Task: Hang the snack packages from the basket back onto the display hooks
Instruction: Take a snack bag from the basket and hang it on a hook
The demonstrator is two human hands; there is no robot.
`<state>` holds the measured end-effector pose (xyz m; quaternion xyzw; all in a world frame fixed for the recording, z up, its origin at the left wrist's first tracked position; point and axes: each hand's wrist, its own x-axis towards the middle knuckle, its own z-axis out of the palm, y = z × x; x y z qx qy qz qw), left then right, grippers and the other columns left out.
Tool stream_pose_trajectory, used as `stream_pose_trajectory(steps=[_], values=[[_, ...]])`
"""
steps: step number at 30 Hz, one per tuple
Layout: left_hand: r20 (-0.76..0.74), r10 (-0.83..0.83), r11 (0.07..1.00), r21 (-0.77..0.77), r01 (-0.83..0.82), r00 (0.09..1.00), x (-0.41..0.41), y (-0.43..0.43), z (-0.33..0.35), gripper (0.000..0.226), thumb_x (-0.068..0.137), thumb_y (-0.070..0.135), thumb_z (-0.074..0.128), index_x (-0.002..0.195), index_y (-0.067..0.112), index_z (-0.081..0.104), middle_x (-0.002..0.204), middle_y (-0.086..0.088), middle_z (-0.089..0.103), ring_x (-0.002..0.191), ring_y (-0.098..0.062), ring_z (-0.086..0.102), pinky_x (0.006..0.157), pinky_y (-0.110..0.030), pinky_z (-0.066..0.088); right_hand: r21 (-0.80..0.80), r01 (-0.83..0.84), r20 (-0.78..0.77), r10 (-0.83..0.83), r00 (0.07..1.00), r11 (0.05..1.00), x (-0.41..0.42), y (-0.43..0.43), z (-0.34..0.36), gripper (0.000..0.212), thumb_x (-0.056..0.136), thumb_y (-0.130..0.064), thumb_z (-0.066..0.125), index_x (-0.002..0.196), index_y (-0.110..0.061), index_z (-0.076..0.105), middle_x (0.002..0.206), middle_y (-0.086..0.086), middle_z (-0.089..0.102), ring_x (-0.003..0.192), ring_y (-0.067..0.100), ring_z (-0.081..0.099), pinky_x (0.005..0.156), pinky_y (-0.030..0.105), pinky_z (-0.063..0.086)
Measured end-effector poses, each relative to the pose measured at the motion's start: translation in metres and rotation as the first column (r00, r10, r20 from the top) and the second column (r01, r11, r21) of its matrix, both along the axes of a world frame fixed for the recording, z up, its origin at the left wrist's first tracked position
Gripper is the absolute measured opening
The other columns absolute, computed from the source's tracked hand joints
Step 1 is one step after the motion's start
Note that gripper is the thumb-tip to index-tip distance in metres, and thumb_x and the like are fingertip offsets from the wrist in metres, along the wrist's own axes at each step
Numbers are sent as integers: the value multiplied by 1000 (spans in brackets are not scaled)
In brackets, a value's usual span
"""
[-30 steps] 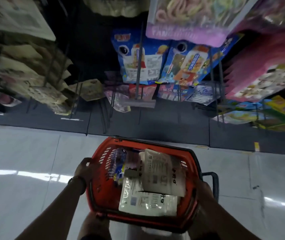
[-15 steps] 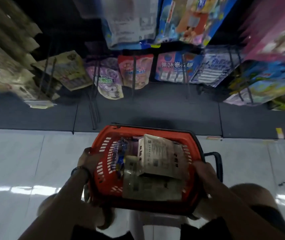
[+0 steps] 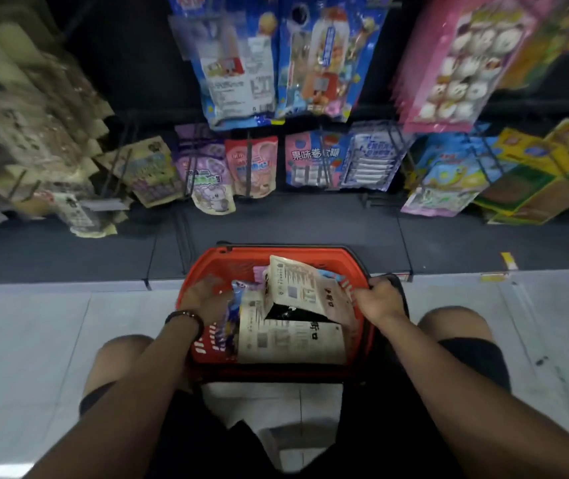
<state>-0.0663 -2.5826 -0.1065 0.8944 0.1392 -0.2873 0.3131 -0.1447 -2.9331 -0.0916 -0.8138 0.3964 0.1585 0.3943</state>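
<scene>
The red basket [image 3: 207, 352] stands on the floor in front of the display, between my knees. It holds several snack packages: a cream package [image 3: 298, 288] tilted up on top, a second cream package [image 3: 293, 340] lying flat under it, and a purple-blue package [image 3: 229, 326] on the left. My left hand [image 3: 203, 299], blurred, is inside the basket with its fingers on the purple-blue package. My right hand [image 3: 379, 300] grips the basket's right rim at the black handle. Bare metal display hooks [image 3: 181, 236] stick out just above the basket.
Rows of hanging snack bags fill the rack: blue bags [image 3: 241, 63] above, pink bags [image 3: 455, 63] upper right, purple and red pouches [image 3: 252, 164] at mid height, brown pouches [image 3: 34, 115] on the left. The dark base shelf [image 3: 448, 243] runs behind the basket. White tiled floor [image 3: 34, 340] lies around me.
I have crouched and the basket has come down to the floor. My left hand left the basket's left rim and went inside onto the packages. The top cream package tilted up.
</scene>
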Motion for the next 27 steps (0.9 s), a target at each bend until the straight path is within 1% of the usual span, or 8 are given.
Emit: stream_pose_trajectory(steps=[4,6,11,14,17,22,25,27], values=[[64,-126,990,-52,129,990,-37,-47,46,17,90,41,66,94,27,74,107,-5,77,101,-27,69,91,-34,53,148,-88,51,82,995,985,-25,24,15,23,90,-36,70,100,-15,76,106,10,77,98,28,71,76,31,49],[80,-158,984,-70,164,984,-51,-62,58,14,96,38,68,102,26,73,97,1,74,88,-18,67,75,-26,48,296,-76,17,74,997,952,-36,32,13,37,89,-37,72,113,-9,74,103,13,76,91,28,70,72,42,56],[35,-154,984,-85,157,987,-65,-81,55,21,97,40,69,111,26,73,86,7,70,74,-10,64,61,-23,44,455,39,-143,29,989,890,-49,27,11,29,96,-38,68,113,-14,66,99,8,75,79,26,72,75,35,59],[-54,-130,988,-85,125,990,-57,-93,40,28,97,42,64,110,20,72,83,1,65,73,-18,60,63,-25,43,535,161,-114,-118,986,829,-37,24,-7,14,93,-25,74,96,-12,68,75,6,67,57,21,62,55,26,51],[-120,-80,996,-57,73,990,-42,-103,18,44,85,53,62,100,13,74,80,-5,65,68,-24,61,66,-30,50,636,291,-175,-234,956,714,-30,33,-30,13,94,-18,77,100,-10,69,77,11,67,66,25,66,52,27,55],[-160,200,979,-15,-205,967,2,-106,-67,102,55,85,64,130,15,67,125,-12,73,109,-34,72,98,-47,60,701,471,-309,-367,877,535,-21,41,-79,18,95,-11,69,87,-13,53,54,0,39,42,15,35,41,25,34],[-190,300,948,-45,-314,935,12,-121,-80,117,54,81,73,147,11,56,145,-13,64,130,-35,62,113,-48,49,707,498,-293,-433,852,501,-10,49,-81,18,95,-15,77,102,-8,62,94,14,74,82,29,74,71,41,62],[-215,318,939,-59,-338,923,10,-134,-54,122,40,80,73,141,12,59,139,-13,66,126,-35,64,110,-47,51,709,530,-297,-485,823,465,-4,53,-80,19,94,-15,80,107,-11,67,107,16,75,104,34,75,87,46,62]])
